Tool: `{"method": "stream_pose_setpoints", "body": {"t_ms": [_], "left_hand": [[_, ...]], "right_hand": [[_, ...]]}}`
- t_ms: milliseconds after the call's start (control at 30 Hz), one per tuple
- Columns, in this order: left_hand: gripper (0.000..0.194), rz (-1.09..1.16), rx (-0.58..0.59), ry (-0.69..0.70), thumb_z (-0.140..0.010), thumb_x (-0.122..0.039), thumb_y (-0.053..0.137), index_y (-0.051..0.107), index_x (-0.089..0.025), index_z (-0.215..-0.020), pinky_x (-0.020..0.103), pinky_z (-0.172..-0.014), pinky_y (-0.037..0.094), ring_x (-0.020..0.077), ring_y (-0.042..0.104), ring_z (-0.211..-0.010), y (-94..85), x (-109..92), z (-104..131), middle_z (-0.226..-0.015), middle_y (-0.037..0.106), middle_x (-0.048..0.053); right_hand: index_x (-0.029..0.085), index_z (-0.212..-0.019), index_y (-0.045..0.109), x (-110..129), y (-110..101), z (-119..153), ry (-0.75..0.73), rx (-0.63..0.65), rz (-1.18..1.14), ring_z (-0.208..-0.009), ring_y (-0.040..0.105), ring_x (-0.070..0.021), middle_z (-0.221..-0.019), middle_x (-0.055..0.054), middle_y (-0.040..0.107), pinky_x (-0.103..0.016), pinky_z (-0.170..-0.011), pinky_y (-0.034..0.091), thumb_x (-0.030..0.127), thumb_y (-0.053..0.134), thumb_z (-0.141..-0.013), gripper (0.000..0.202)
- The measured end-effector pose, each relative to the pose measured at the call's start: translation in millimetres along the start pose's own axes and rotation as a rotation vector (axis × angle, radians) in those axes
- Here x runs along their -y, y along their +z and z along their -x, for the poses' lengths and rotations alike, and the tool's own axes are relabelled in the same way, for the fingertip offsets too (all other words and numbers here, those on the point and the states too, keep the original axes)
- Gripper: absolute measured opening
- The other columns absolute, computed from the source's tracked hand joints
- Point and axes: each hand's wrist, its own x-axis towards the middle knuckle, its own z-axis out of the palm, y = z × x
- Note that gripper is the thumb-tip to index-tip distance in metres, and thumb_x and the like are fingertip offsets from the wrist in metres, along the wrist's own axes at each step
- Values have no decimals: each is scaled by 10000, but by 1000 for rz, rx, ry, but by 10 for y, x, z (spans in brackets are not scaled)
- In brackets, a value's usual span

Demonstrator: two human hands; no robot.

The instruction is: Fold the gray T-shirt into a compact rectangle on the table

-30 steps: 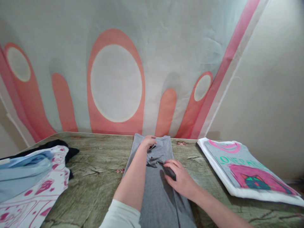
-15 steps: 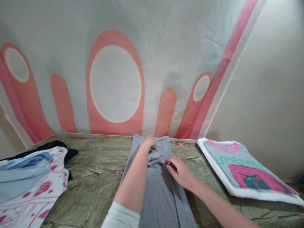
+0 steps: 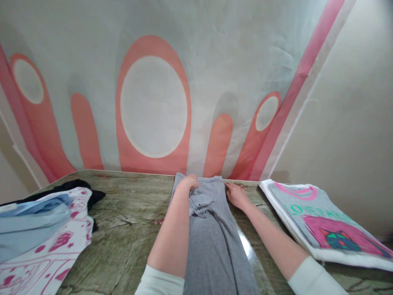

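A long grey garment (image 3: pixel 211 246), which looks like trousers folded lengthwise, runs from the table's far edge towards me. Its fabric is bunched in small wrinkles near the far end. My left hand (image 3: pixel 190 181) is on the upper left of that end, its fingers curled on the cloth; the fingertips are partly hidden. Just beyond the garment's upper right edge lies my right hand (image 3: pixel 237 196), open, with its fingers stretched out low over the tabletop. Whether it touches the cloth I cannot tell.
On the wood-patterned table (image 3: pixel 123 246), a loose pile of clothes (image 3: pixel 39 233) in blue, white-and-pink and black lies at left. A folded stack at right has a grey T-shirt (image 3: pixel 322 217) with a cat print on top. A patterned wall (image 3: pixel 153 102) rises behind the far edge.
My right hand has moved away and right from the wrinkled fabric to beside the garment's far right edge. The bunched cloth lies flatter. My left hand stays near the far end.
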Motion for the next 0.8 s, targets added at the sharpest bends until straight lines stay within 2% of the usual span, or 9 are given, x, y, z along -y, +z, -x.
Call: {"method": "stream_pose_setpoints", "body": {"t_ms": [133, 233, 367, 467, 567, 700, 800], "left_hand": [[483, -23, 21, -13, -610, -16, 618, 602, -126, -1079, 215, -686, 480, 201, 647, -854, 31, 53, -70, -961, 679, 109], [416, -30, 9, -25, -660, -27, 627, 608, -126, -1064, 224, -752, 475, 194, 634, -909, 68, 64, -104, -1009, 663, 116], [270, -25, -19, -40, -795, -153, 592, 592, -121, -1063, 298, -818, 479, 175, 616, -947, 101, 93, -139, -1055, 640, 100], [309, -16, -46, -54, -730, -92, 617, 616, -137, -1035, 241, -816, 464, 180, 607, -987, 103, 112, -156, -1065, 645, 102], [378, -1, -73, -65, -657, -53, 623, 634, -147, -1023, 201, -776, 464, 193, 617, -977, 102, 119, -152, -1037, 661, 105], [395, 14, -110, -64, -650, -52, 607, 636, -150, -1032, 199, -777, 466, 191, 619, -975, 119, 125, -141, -1044, 662, 103], [385, 13, -124, -61, -649, -41, 601, 644, -145, -1017, 200, -792, 461, 193, 617, -981, 141, 131, -154, -1045, 661, 108]], "right_hand": [[107, -1292, 445, 27, -27, -142, -28, -14, -10, -1267, 361, -205, -1381, -123, 404, -362, -1042, 261, 166, 285, -870, 455], [166, -1354, 364, 138, 15, -212, -107, 46, -30, -1322, 258, -164, -1443, -61, 311, -335, -1068, 213, 254, 307, -900, 466], [195, -1385, 298, 135, 84, -246, -48, 135, -34, -1340, 214, -204, -1472, -54, 238, -442, -1064, 173, 391, 247, -921, 506], [164, -1384, 303, 41, 74, -271, 25, 144, -25, -1339, 214, -237, -1465, -86, 247, -489, -1051, 167, 388, 210, -924, 520], [148, -1394, 277, 42, 46, -264, 45, 122, -24, -1343, 201, -229, -1473, -90, 225, -452, -1058, 177, 363, 203, -926, 521], [182, -1411, 233, 176, 76, -148, -46, 106, -43, -1354, 168, -177, -1487, -40, 191, -373, -1077, 161, 379, 216, -928, 522], [199, -1393, 280, 176, 97, -58, -84, 123, -37, -1343, 204, -185, -1469, -48, 246, -418, -1075, 147, 394, 228, -927, 508]]}}
